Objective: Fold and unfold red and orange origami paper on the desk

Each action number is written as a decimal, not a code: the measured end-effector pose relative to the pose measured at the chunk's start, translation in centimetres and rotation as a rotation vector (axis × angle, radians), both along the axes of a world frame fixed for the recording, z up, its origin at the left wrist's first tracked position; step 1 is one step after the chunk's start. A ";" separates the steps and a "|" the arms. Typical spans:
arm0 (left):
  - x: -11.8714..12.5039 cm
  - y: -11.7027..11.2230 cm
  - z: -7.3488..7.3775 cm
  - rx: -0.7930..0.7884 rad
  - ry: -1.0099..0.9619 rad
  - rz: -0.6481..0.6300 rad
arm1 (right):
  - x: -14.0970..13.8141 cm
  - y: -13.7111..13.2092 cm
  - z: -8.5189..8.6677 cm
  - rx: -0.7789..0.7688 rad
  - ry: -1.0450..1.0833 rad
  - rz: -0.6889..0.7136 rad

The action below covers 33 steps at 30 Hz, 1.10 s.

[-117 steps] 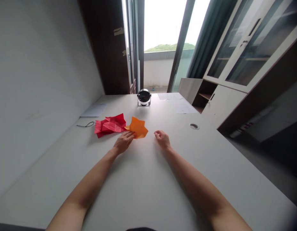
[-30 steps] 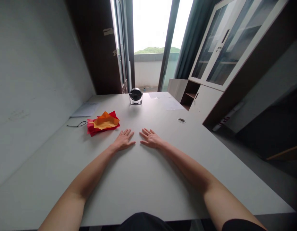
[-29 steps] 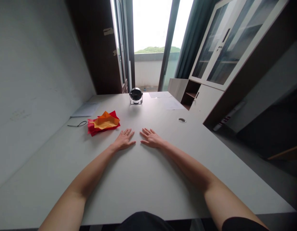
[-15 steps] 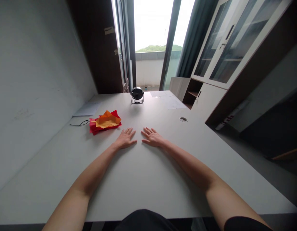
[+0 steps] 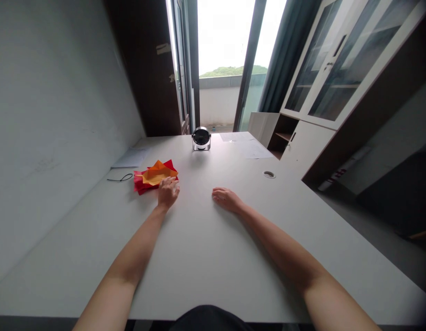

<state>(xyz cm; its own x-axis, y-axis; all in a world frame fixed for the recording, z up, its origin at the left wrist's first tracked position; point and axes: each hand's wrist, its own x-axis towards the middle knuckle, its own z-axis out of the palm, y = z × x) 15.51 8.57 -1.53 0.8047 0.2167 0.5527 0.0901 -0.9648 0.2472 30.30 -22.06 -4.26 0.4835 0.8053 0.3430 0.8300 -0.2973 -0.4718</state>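
A crinkled orange sheet (image 5: pixel 154 174) lies on top of red sheets (image 5: pixel 139 185), left of centre on the white table; whether they are paper or cloth I cannot tell. At their right front edge is my left hand (image 5: pixel 168 193). Its fingers are bent and overlap the sheets, the thumb stands apart, and no firm hold shows. My right hand (image 5: pixel 227 199) rests on the bare tabletop to the right, holding nothing, with its fingers close together and slightly curved.
A black cable loop (image 5: pixel 121 178) and white papers (image 5: pixel 132 157) lie at the left by the wall. A round black device on a silver stand (image 5: pixel 201 139) is at the back. Sheets of paper (image 5: pixel 256 151) and a cable hole (image 5: pixel 269 174) are at right, near a cabinet (image 5: pixel 311 145).
My left hand has moved left from the tabletop onto the sheets' edge, its fingers bending. My right hand has shifted slightly right and drawn its spread fingers together. The view has shifted a little.
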 end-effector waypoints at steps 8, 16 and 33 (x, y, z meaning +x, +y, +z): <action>-1.4 5.7 -0.7 -0.070 -0.195 0.377 | -0.7 -0.3 1.0 0.017 0.044 -0.018; -1.3 4.5 0.5 -0.111 -0.193 0.267 | -0.3 0.0 0.3 0.066 -0.020 0.026; -0.2 -7.0 1.9 -0.340 0.343 -0.721 | -1.6 -0.6 4.6 0.343 -0.096 -0.312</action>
